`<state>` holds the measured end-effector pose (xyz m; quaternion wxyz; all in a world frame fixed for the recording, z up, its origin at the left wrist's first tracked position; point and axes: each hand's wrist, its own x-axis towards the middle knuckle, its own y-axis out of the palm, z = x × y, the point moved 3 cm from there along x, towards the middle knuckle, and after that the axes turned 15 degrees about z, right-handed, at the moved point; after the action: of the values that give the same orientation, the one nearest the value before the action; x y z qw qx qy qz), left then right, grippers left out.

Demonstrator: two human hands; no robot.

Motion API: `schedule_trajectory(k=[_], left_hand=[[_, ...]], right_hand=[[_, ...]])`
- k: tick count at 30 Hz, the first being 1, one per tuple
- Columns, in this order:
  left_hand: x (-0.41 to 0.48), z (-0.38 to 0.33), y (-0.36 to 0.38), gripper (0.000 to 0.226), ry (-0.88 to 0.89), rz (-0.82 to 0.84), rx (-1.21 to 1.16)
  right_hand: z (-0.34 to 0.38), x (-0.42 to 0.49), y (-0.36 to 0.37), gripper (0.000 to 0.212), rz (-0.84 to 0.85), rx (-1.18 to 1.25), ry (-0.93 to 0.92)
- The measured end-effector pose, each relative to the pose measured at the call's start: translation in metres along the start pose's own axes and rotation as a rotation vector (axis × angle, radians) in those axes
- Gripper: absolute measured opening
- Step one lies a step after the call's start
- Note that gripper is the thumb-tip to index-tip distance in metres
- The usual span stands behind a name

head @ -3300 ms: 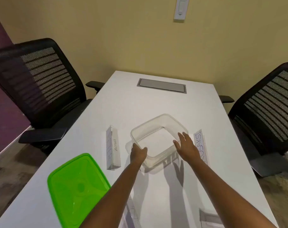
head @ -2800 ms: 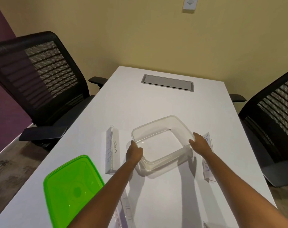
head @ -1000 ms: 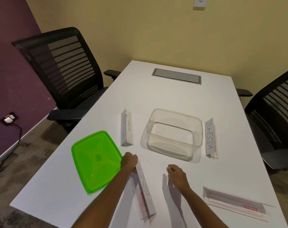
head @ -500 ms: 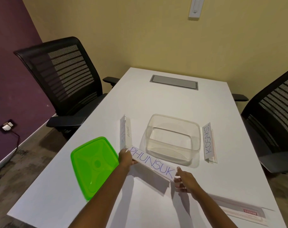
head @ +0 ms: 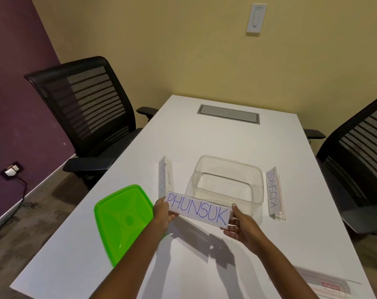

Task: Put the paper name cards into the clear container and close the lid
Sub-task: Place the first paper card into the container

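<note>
PHUNSUK card: long flat paper strip with blue handwritten capitals, lifted off the table, lettered face toward the camera; long axis runs left to right, its right end lower.
Left hand: fingers pinching the card's left end.
Right hand: thumb over the card's right end, fingers curled beneath it.
Clear container: rounded-rectangular transparent plastic tub, open, empty, just beyond the held card.
Green lid: glossy translucent plastic, rounded square, lying flat just left of the left fingers.
KOSAKSI card: folded paper tent, beyond the right fingers, long axis pointing away.
Third card: folded, beyond the left fingers.
Table: smooth white.
</note>
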<state>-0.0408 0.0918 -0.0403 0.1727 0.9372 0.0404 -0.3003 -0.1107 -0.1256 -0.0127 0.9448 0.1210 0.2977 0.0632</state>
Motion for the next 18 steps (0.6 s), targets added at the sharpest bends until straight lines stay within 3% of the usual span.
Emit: schedule_trajectory(k=[7, 12, 18], left_hand=[[0.001, -0.025, 0.007, 0.044, 0.158, -0.158, 0.211], [-0.008, -0.054, 0.027, 0.033, 0.289, -0.193, 0.467], [-0.012, -0.080, 0.059, 0.028, 0.454, -0.113, 0.651]], right_hand=[[0.031, -0.002, 0.011, 0.028, 0.068, -0.003, -0.110], [0.056, -0.001, 0.001, 0.028, -0.031, -0.123, -0.182], [0.089, -0.001, -0.029, 0.039, -0.239, -0.230, -0.210]])
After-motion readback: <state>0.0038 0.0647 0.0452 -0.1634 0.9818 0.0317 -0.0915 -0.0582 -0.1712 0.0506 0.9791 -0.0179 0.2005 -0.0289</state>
